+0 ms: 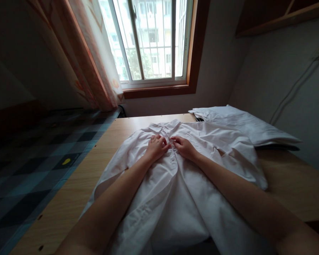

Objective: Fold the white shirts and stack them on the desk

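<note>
A white button-up shirt (191, 198) lies spread front side up, its collar (166, 125) toward the window. Both hands are at the front placket, a little below the collar. My left hand (156, 146) rests on the cloth with fingers curled and pinching at the placket edge. From the other side my right hand (183, 146) pinches the opposite edge, its fingertips close to the left ones. Below the hands the two fronts fall apart in a widening gap. Whatever button lies between the fingertips is too small to make out.
The shirt lies on a light wooden table (77, 198). Folded white cloth (244, 124) is stacked at the back right, with something dark under it. A checked bedspread (34, 170) is on the left. Behind are a barred window (154, 42) and an orange curtain (87, 56).
</note>
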{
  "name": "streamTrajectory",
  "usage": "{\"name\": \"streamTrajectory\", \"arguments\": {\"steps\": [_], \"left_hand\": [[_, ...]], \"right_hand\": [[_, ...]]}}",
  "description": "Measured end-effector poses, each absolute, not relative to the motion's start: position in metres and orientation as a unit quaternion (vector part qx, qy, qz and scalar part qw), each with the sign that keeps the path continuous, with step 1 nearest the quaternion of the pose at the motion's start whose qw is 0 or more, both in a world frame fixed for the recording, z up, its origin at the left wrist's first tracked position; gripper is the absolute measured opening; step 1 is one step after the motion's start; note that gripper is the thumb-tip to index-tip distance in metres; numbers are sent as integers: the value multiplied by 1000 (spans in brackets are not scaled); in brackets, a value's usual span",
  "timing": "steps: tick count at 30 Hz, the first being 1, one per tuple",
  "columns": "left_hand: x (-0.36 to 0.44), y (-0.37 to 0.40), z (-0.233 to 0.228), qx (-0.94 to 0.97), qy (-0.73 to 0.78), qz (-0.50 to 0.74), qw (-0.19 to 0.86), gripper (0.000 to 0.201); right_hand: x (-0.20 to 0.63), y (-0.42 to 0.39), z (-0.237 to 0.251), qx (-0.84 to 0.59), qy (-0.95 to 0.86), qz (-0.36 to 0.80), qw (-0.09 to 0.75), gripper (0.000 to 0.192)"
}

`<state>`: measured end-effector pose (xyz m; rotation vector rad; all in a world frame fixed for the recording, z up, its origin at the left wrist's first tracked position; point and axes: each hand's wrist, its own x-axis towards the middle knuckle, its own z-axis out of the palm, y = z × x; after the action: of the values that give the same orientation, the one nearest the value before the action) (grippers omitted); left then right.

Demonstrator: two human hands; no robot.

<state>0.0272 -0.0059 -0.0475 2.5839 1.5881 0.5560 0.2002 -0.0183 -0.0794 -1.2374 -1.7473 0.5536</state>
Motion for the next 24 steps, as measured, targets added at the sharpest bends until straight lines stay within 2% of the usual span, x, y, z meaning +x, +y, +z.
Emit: {"name": "streamTrajectory", "arguments": {"steps": [7, 14, 24], "left_hand": [[29, -5, -49, 837, 514, 185, 14, 18], [21, 14, -55, 827, 493, 260, 80, 21], [13, 28, -57, 833, 444, 291, 159, 25]], "right_hand": [[201, -15, -83, -493, -699, 227, 467, 34], [200, -15, -85, -480, -695, 236, 480, 33], [200, -21, -80, -463, -699, 243, 488, 36]]}}
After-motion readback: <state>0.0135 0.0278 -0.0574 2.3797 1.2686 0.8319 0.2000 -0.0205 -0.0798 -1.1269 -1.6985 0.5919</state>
